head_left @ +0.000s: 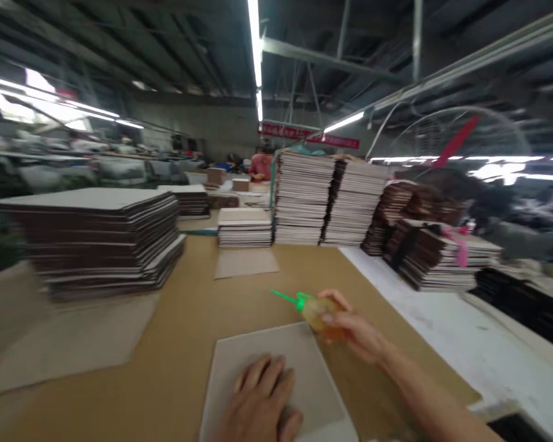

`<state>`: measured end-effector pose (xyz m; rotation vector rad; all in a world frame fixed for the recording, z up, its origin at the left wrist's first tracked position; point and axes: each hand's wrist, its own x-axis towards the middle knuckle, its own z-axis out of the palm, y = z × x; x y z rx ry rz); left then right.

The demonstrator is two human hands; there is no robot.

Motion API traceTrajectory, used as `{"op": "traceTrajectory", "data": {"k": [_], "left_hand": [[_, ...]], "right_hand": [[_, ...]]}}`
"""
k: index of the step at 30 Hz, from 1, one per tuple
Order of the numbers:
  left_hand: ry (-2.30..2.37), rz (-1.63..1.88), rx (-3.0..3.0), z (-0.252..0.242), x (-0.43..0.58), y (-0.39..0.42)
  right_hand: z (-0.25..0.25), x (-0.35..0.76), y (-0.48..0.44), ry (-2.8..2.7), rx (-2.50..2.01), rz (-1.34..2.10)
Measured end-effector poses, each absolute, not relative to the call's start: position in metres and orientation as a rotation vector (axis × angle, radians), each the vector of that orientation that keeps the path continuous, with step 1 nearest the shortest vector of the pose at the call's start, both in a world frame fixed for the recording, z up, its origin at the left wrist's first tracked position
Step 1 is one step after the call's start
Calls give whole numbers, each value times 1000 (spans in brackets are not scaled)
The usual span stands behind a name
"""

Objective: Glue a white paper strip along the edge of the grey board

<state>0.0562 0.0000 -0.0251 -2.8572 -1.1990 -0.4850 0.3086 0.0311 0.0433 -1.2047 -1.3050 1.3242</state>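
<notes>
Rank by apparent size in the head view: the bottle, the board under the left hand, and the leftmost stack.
1. Leftmost stack
2. Board, visible part only; left hand covers some, frame cuts it off
3. Bottle

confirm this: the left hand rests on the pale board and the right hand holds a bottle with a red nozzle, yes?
No: the nozzle is green, not red, in the head view. The left hand rests on the pale board and the right hand holds the bottle.
</notes>
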Motion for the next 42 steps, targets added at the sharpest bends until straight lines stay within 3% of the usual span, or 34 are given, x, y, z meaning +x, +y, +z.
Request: {"op": "traceTrajectory", "data": {"k": [6, 12, 29, 42], "left_hand": [[-1489, -515, -3112, 13, 67, -14], [-1477, -562, -3098, 9, 65, -18], [-1487, -584, -3077, 9, 65, -18], [-1523, -531, -3121, 14, 66, -18]], "right_hand": [[27, 275, 45, -1367, -1323, 1246], [34, 238, 56, -1661, -1398, 1006], [58, 216, 83, -2249, -1093, 646], [83, 204, 92, -2402, -1129, 480]]}}
